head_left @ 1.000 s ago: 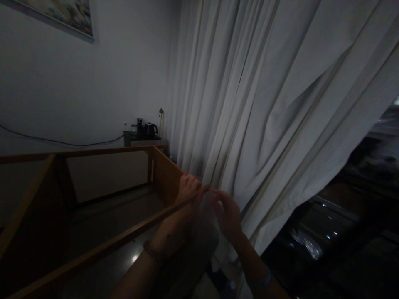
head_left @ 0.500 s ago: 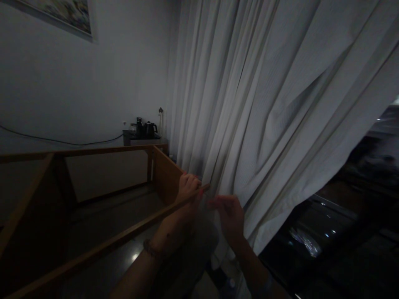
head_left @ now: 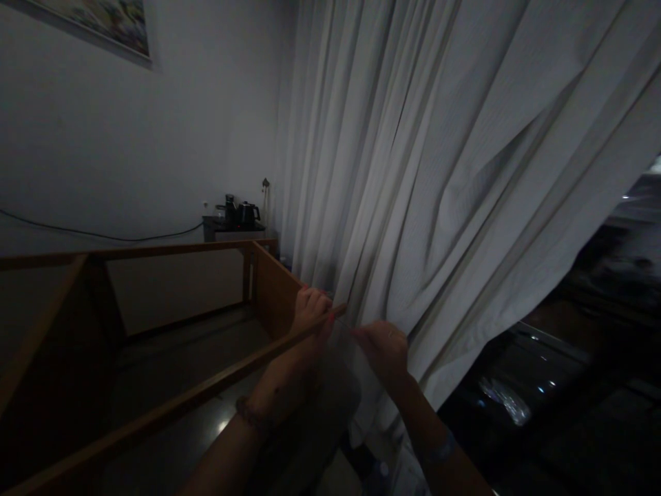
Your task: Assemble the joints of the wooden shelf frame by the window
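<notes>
A brown wooden furniture frame (head_left: 248, 365) with long rails and upright panels fills the lower left. My left hand (head_left: 310, 313) is wrapped round its near right corner, fingers over the end panel (head_left: 273, 275) and thumb by the front rail's tip. Just right of that corner, my right hand (head_left: 385, 348) is closed in a pinch. Between its fingertips and the rail end runs a thin, straight rod (head_left: 345, 322), too dim to name. Whether the rod's tip sits in the wood cannot be made out.
A long white curtain (head_left: 413, 172) hangs close to my right hand. Behind the frame, a small cabinet (head_left: 209, 231) carries a black kettle (head_left: 248, 212). A black cable (head_left: 118, 238) runs along the wall. Dark glossy surfaces with crumpled clear plastic (head_left: 506, 403) lie at the right.
My right hand has turned, its knuckles now facing up, and the thin rod shows between it and the rail. My left hand stays on the corner.
</notes>
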Demonstrator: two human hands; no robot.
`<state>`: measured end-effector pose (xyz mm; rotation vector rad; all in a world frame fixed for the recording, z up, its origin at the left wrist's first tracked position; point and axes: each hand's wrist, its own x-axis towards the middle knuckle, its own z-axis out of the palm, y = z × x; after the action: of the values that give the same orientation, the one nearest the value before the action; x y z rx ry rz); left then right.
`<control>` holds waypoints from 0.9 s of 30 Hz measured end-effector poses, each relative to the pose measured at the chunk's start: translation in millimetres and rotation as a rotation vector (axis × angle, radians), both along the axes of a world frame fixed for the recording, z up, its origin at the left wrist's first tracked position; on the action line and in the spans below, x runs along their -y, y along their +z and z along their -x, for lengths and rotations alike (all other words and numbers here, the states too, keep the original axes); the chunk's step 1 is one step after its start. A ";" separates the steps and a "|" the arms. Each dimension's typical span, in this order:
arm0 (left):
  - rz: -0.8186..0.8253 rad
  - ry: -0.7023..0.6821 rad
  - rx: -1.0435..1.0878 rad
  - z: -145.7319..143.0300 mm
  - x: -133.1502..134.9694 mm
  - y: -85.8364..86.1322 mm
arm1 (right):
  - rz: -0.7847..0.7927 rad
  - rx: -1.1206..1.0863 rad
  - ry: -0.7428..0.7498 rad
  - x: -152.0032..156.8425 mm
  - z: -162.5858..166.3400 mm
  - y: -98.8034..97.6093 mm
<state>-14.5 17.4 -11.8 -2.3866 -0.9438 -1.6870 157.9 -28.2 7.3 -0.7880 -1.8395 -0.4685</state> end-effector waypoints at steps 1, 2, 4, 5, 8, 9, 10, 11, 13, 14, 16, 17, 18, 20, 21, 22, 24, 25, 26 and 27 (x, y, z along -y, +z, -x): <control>0.002 0.000 0.000 0.0 0.5 0.4 | 0.138 -0.113 0.005 4.1 6.6 -3.9; 0.008 -0.003 -0.001 0.1 0.9 0.8 | 0.310 -0.229 0.027 8.4 13.4 -7.4; 0.016 -0.015 0.002 0.4 1.7 1.7 | 0.629 -0.476 0.110 16.7 26.1 -12.0; 0.018 -0.021 0.005 0.5 2.0 2.0 | 0.761 -0.574 0.152 20.1 31.3 -12.8; 0.018 -0.019 0.015 0.6 2.3 2.3 | 1.007 -0.760 0.272 26.1 40.6 -11.0; 0.017 -0.014 0.016 0.7 2.2 2.1 | 1.044 -0.787 0.304 26.7 41.6 -10.2; 0.016 -0.011 0.017 0.8 2.1 1.8 | 1.058 -0.799 0.327 26.7 41.7 -9.9; 0.013 -0.009 0.017 1.0 1.8 1.5 | 1.048 -0.793 0.338 26.2 41.1 -10.3; 0.012 -0.011 0.008 1.8 1.0 0.9 | 0.952 -0.726 0.316 23.9 38.2 -13.5; 0.013 -0.015 -0.003 2.3 0.4 0.7 | 0.875 -0.669 0.290 22.1 36.3 -16.2; 0.012 -0.019 -0.028 3.5 -0.5 0.8 | 0.689 -0.560 0.230 17.4 32.4 -22.4; 0.014 -0.018 -0.038 4.0 -0.8 1.1 | 0.592 -0.524 0.201 14.6 30.6 -25.4; 0.015 -0.017 -0.046 4.5 -0.9 1.5 | 0.495 -0.497 0.177 11.9 29.0 -28.1; 0.020 -0.012 -0.053 4.9 -0.5 2.6 | 0.312 -0.429 0.158 6.8 26.3 -31.6; 0.019 -0.011 -0.052 4.8 -0.2 3.0 | 0.235 -0.378 0.163 4.7 25.0 -32.3; 0.019 -0.010 -0.050 4.7 0.0 3.3 | 0.174 -0.322 0.173 3.0 23.4 -32.5; 0.016 -0.006 -0.041 4.1 -0.2 3.2 | 0.090 -0.215 0.199 0.8 19.1 -31.6; 0.016 -0.002 -0.036 3.8 -0.7 2.7 | 0.059 -0.169 0.209 0.1 16.0 -30.7; 0.015 -0.001 -0.037 3.5 -1.4 2.0 | 0.035 -0.118 0.220 -0.5 12.3 -29.7; 0.015 0.001 -0.039 3.3 -2.2 1.3 | 0.017 -0.055 0.231 -1.1 8.2 -28.7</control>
<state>-17.8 19.6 -10.5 -2.4185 -0.9551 -1.6331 149.7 -27.1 -21.4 -0.5842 -1.8577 -0.2800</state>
